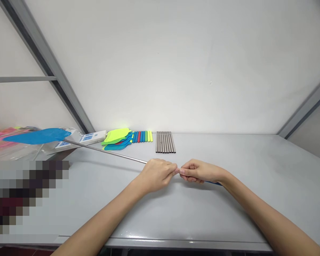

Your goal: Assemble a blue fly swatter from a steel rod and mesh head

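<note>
A fly swatter with a blue paddle [40,136] and a thin metal rod [109,152] reaches leftward over the table. My left hand [158,174] is closed around the near part of the rod. Touching it at the fingertips, my right hand [198,171] is closed on the blue handle [214,183], whose end shows below the wrist. The joint between rod and handle is hidden by my fingers. Farther back lie a pile of swatter paddles [118,138] in yellow, green and blue, a row of coloured handles [142,136], and a row of metal tubes [165,142].
White power strips [93,137] lie at the back left, beside pink items in clear plastic [5,142]. The grey table [242,213] meets a white wall [176,64], with grey metal posts at both sides. A blurred-out patch covers the lower left.
</note>
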A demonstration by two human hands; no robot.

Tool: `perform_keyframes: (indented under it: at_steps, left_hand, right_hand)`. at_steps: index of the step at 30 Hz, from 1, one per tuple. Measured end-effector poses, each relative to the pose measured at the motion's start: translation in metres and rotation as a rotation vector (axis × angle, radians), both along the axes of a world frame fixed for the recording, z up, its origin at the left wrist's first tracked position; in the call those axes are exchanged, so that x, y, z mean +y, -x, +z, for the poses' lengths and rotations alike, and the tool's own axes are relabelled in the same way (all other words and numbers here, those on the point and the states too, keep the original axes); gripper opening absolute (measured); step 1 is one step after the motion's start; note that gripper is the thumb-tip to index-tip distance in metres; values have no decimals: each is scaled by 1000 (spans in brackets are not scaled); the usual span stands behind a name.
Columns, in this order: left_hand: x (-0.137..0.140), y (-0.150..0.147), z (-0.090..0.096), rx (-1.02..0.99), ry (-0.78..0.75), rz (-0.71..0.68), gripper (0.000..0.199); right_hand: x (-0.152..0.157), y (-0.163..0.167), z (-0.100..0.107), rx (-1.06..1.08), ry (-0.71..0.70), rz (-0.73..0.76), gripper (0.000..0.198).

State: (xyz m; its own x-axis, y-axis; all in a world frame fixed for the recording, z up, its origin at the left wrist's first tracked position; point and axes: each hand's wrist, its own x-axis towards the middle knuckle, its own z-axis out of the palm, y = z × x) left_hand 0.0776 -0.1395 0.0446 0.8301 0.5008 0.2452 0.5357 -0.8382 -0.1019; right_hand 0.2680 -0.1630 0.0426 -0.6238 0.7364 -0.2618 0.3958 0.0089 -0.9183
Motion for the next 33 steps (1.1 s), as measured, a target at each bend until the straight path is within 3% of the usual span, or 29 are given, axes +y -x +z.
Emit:
perform_keyframes:
  at_steps: [8,17,33]
  left_hand:
    - [1,-1,-2,-15,7,2,27]
    - [0,-2,-10,-59,-38,-15,26]
    - [-1,2,-10,-131,-68,19,34]
  right_hand:
    - [2,-2,-2,20,8,-1,39]
    - [5,-4,-7,67,133,-19,40]
    - [7,-14,-7,107,163,15,36]
